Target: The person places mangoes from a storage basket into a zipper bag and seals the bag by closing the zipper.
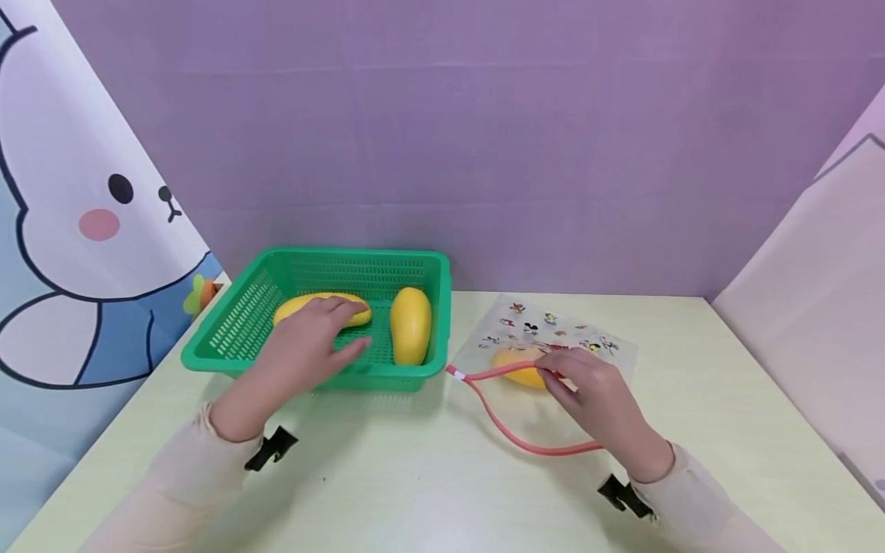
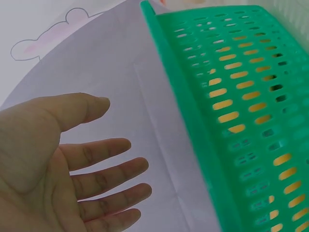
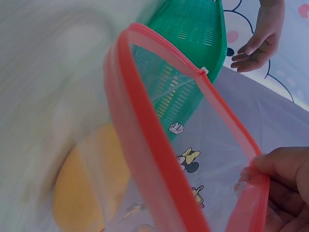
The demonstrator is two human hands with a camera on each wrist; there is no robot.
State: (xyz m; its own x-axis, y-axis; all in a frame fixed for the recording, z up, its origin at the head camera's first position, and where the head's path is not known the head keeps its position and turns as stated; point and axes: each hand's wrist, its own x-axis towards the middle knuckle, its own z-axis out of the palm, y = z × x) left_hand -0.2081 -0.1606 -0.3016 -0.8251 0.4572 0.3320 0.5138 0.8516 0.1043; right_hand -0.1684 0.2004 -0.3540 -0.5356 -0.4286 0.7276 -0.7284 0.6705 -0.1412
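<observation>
left arm: extended forward, angled inward | left hand: back upward, fingers loosely straight and spread, thumb apart | right arm: extended forward, angled inward | right hand: thumb and fingers pinching | hands well apart

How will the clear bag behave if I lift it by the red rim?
The clear bag is probably floppy, as its see-through film looks thin. The red rim seems springier, bowing open while the right hand pinches one side. The bottom may sag, since a yellow fruit appears to lie inside.
</observation>
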